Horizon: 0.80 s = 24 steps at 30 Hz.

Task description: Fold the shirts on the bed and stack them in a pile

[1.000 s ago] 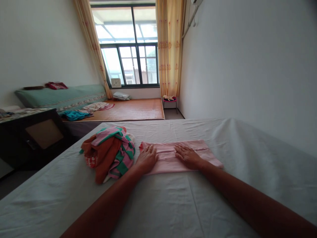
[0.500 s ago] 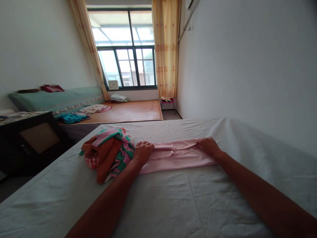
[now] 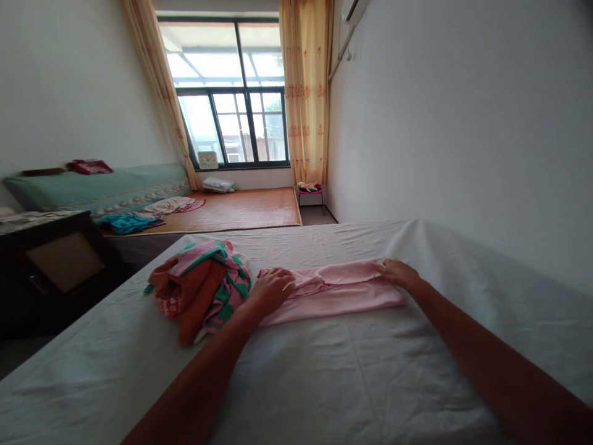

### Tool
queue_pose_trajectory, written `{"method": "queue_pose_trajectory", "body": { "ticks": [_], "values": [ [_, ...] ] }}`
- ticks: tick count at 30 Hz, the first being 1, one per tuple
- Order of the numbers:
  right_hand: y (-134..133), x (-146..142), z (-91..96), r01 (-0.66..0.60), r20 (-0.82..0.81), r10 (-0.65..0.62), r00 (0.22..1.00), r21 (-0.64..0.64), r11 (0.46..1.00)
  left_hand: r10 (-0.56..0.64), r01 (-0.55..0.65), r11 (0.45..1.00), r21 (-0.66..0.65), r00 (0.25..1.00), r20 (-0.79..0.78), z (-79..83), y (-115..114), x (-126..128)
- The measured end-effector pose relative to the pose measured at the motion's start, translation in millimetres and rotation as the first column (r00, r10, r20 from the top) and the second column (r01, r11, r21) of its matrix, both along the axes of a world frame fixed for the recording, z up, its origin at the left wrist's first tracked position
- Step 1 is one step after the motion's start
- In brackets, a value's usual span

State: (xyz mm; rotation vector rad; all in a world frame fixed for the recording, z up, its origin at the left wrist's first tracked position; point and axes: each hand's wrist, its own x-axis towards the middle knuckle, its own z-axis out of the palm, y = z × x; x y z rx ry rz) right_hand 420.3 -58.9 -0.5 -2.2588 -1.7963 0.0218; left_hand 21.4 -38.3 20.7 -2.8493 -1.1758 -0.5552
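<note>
A pale pink garment [image 3: 343, 292] lies folded into a long strip on the white sheet [image 3: 301, 377]; its exact kind does not show. At its left end, my left hand [image 3: 272, 289] rests on the cloth with the fingers stretched out and lying flat. My right hand [image 3: 399, 273] pinches the upper right corner of the garment between thumb and fingers. Just left of my left hand sits a heap of crumpled clothes [image 3: 199, 287], in rust brown, pink and green, with a patch of red and white print.
Beyond the sheet stands a bed with a brown mat [image 3: 250, 207], holding a teal cloth [image 3: 125, 224]. A dark cabinet [image 3: 65, 266] is on the left. A white wall [image 3: 463, 123] rises on the right. A small stool [image 3: 310, 190] stands below the curtain [image 3: 306, 93].
My left hand has loosened and its fingers have spread flat over the garment's left end. My right hand has shifted slightly right along the upper edge. The view has turned a little.
</note>
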Motion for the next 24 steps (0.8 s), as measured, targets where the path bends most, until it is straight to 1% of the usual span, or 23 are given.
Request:
{"method": "queue_pose_trajectory", "body": {
  "ticks": [3,6,8,10,11,12,14,15,17,18,20,21,22,24],
  "values": [
    [3,-4,-3.8,0.022,-0.055,-0.024,0.998,-0.041,0.999,-0.148,0.147,0.986,-0.078,0.989,-0.005,-16.5,-10,10],
    [3,-11,-4.2,-0.034,-0.129,0.026,0.991,-0.066,0.997,-0.214,0.210,0.970,-0.126,0.977,-0.018,-29.3,-18,14],
    [4,-15,-0.2,-0.062,-0.170,0.052,0.984,-0.057,0.996,-0.247,0.246,0.961,-0.124,0.969,0.008,-31.2,-18,13],
    [6,-20,8.6,-0.059,-0.199,0.054,0.979,-0.019,0.998,-0.273,0.280,0.951,-0.134,0.960,0.067,-27.6,-11,8],
    [8,-25,14.9,-0.055,-0.214,0.055,0.975,0.005,0.998,-0.261,0.276,0.951,-0.141,0.958,0.116,-24.4,-6,4],
    [9,-31,22.3,-0.059,-0.232,0.064,0.971,0.028,0.998,-0.222,0.250,0.957,-0.149,0.958,0.180,-20.7,0,-1],
    [14,-50,38.7,-0.094,-0.270,0.108,0.957,0.064,0.994,-0.060,0.126,0.977,-0.172,0.937,0.345,-13.4,13,-12],
    [17,-65,47.0,-0.124,-0.316,0.140,0.938,0.068,0.990,0.033,0.057,0.980,-0.193,0.902,0.430,-10.5,20,-19],
    [24,-101,61.3,-0.192,-0.468,0.193,0.863,0.049,0.980,0.175,-0.038,0.970,-0.242,0.798,0.576,-7.4,31,-32],
    [28,-122,66.4,-0.229,-0.562,0.205,0.801,0.028,0.973,0.215,-0.055,0.963,-0.263,0.743,0.634,-7.3,36,-37],
    [36,-166,71.4,-0.304,-0.681,0.216,0.700,-0.010,0.953,0.253,-0.051,0.955,-0.291,0.649,0.718,-9.2,42,-47],
    [39,-188,71.1,-0.337,-0.709,0.224,0.669,-0.021,0.941,0.264,-0.045,0.953,-0.301,0.611,0.746,-10.6,44,-50],
    [42,-208,69.1,-0.367,-0.715,0.243,0.656,-0.021,0.930,0.274,-0.037,0.950,-0.310,0.580,0.767,-11.9,46,-52],
    [47,-243,61.6,-0.419,-0.726,0.288,0.624,0.000,0.908,0.285,-0.017,0.944,-0.329,0.543,0.790,-13.4,48,-55]
  ]
}}
